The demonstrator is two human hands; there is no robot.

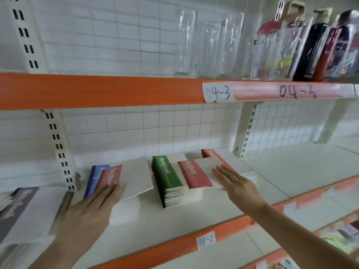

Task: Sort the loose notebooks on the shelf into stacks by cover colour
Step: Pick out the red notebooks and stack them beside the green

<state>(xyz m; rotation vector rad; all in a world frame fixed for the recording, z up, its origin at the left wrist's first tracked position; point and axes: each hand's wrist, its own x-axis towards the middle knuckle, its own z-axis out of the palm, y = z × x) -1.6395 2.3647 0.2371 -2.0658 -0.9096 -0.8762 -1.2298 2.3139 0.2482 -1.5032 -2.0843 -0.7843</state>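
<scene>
On the middle shelf [194, 218] stand several notebook stacks. A green-spined stack [167, 175] is in the centre, and a red-spined stack [194, 176] is right beside it. My right hand [236, 181] lies flat on that red stack's white cover. Another red notebook [213, 153] lies behind it. Further left, a red-spined notebook [112, 175] lies on a blue-spined one [96, 177]. My left hand [93, 208], blurred, rests flat with its fingertips on that red notebook. A grey-spined notebook [21, 208] sits at the far left.
The upper shelf [97, 90], labelled 04-3, carries clear glass tumblers [206, 47] and packaged bottles [318, 47]. Slotted white uprights [62, 152] stand behind the notebooks. The middle shelf's white surface stretches off to the right. Items show on a lower shelf [338, 233].
</scene>
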